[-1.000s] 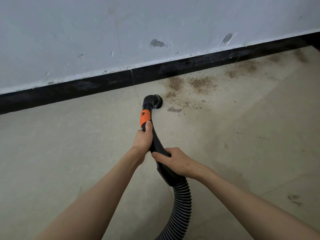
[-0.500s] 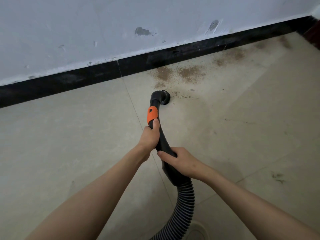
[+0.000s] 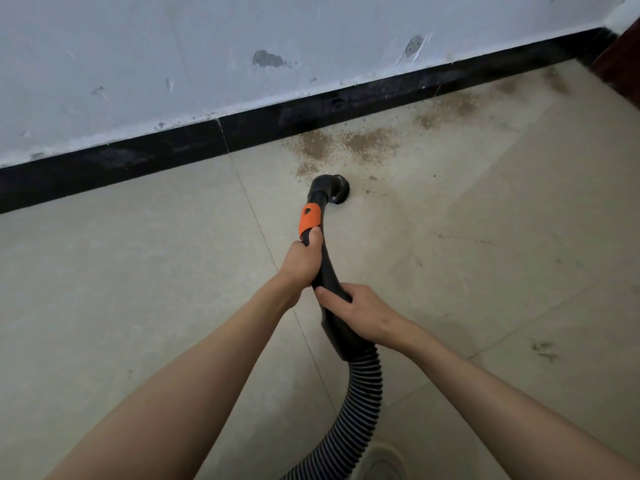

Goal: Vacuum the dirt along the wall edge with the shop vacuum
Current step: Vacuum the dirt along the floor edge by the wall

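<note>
Ribbed hose (image 3: 360, 403) curls up from the bottom edge between my forearms and joins the black wand (image 3: 329, 282). My right hand (image 3: 363, 315) grips the wand's lower, thicker part just above the hose cuff, fingers wrapped over the top, thumb lying along the near side. My left hand (image 3: 303, 259) grips higher up, fingers curled round the tube, thumb pressed flat against it just under the orange collar (image 3: 309, 219). Both hands close together on the wand, nearly touching. Beyond the collar the wand bends into the round nozzle (image 3: 336, 190), which sits down on the tile floor (image 3: 138, 271), mouth facing right. Brown dirt (image 3: 346, 143) lies just past the nozzle in patches against the black skirting (image 3: 173, 150), with stray grains beside the nozzle's right side. More dirt (image 3: 446, 110) trails along the skirting toward the far right corner. Above the skirting, pale wall (image 3: 173, 46), scuffed, with chipped grey spots. A tile joint runs from the skirting down under my left arm.
</note>
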Tool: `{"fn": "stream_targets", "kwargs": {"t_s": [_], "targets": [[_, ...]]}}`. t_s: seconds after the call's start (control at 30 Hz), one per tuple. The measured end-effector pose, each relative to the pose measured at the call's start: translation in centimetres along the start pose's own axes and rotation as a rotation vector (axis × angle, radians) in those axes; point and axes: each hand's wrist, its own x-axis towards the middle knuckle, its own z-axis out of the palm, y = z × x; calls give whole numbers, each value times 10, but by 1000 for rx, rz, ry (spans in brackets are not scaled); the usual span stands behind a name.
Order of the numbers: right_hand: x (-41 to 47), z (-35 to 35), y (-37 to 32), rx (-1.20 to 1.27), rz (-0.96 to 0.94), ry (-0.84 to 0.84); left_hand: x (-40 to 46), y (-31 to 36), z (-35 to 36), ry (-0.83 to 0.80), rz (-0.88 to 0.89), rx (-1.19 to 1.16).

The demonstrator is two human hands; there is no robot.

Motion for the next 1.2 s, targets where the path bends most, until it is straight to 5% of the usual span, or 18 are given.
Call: {"fn": "stream_targets", "kwargs": {"t_s": [0.33, 0.87, 1.2], "targets": [[25, 17, -15, -106, -61, -173, 6, -21, -38, 241, -40, -101], [47, -44, -20, -63, -5, -71, 41, 38, 3, 64, -25, -15], [63, -21, -31, -156, -20, -175, 47, 12, -26, 245, -52, -98]]}}
